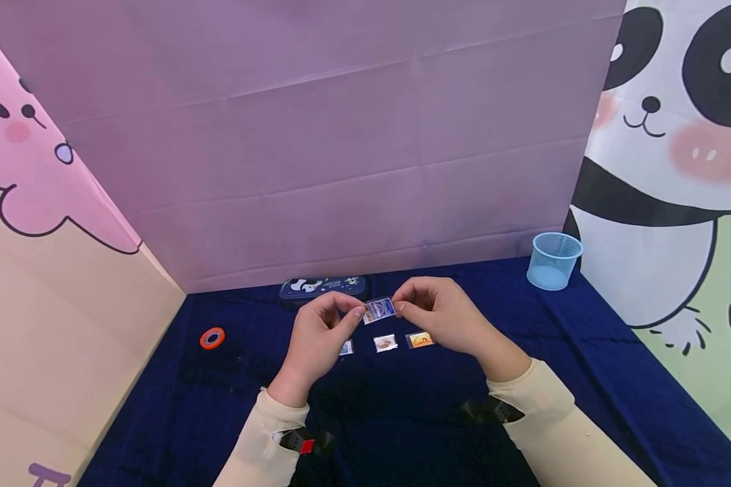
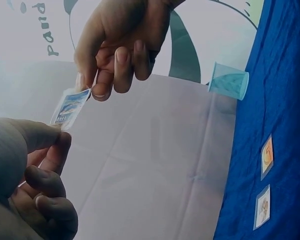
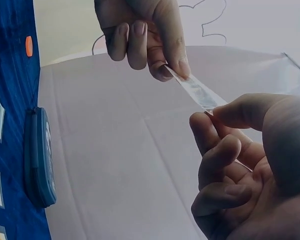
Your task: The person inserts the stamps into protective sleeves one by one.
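Both hands hold one small blue picture card in a clear sleeve, raised above the dark blue cloth. My left hand pinches its left end between thumb and forefinger. At the opposite end, my right hand pinches it the same way, as the right wrist view also shows. Below the raised card lie a pale card and an orange-yellow card. A third, bluish card is partly hidden behind the left hand.
A dark blue pencil case with a panda print lies at the back, by the mauve backdrop. An orange-red ring, like a tape roll, is on the left. The light blue mesh basket stands in the back right corner.
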`<state>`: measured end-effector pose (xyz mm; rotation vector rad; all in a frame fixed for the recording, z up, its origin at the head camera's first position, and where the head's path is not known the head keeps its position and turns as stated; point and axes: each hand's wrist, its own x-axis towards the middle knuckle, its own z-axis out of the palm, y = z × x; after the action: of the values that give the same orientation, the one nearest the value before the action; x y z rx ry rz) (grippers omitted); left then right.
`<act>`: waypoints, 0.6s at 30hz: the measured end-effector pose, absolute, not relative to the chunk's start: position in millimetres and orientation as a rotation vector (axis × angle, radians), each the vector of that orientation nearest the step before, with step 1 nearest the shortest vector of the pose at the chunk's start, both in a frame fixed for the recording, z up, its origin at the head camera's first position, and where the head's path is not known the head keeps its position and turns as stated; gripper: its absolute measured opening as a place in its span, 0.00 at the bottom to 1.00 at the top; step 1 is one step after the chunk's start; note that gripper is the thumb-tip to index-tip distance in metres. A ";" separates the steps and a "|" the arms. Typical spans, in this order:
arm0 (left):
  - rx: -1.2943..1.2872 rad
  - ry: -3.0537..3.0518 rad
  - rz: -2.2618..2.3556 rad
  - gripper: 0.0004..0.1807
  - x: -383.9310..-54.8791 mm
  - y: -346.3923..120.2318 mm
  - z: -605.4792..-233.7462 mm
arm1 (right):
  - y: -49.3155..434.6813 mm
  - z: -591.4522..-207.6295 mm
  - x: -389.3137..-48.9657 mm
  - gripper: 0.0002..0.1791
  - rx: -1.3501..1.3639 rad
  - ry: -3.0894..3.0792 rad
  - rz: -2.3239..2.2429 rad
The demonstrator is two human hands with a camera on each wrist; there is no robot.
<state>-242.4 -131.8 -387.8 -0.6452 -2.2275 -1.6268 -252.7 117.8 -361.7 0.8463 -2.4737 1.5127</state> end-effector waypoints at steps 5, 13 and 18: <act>-0.638 -2.213 -1.638 0.02 -245.7 -129.2 -389.7 | 124.8 -364.2 -260.3 0.04 0.789 -2.476 1.453; -0.641 -2.278 -1.655 0.02 -257.9 -118.5 -402.1 | 146.8 -372.2 -280.9 0.04 0.626 -2.455 1.441; -0.646 -2.334 -1.611 0.03 -266.6 -108.3 -408.2 | 164.9 -380.5 -294.9 0.06 0.505 -2.453 1.389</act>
<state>-266.6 -108.3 -408.2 -0.6456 -2.3338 -1.6107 -294.9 164.9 -380.5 0.5051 -2.4528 1.3886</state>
